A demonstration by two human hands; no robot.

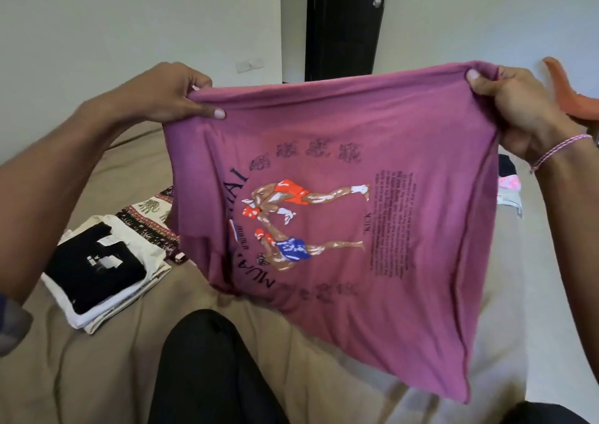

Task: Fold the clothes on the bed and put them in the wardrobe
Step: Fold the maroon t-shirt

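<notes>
A pink T-shirt [372,151] with a print of two boxers hangs in the air in front of me, spread sideways above the bed [107,358]. My left hand [168,94] pinches its upper left edge. My right hand [509,102], with a thin bracelet at the wrist, grips the upper right edge. The shirt's lower end droops toward the tan bedcover.
A stack of folded clothes [97,274], black on white, lies on the bed at the left, next to an elephant-print cloth [149,216]. More loose garments [509,180] lie at the right. An orange object [570,96] sticks in at the right. My dark-trousered knee [207,368] is below. A dark door [343,24] stands behind.
</notes>
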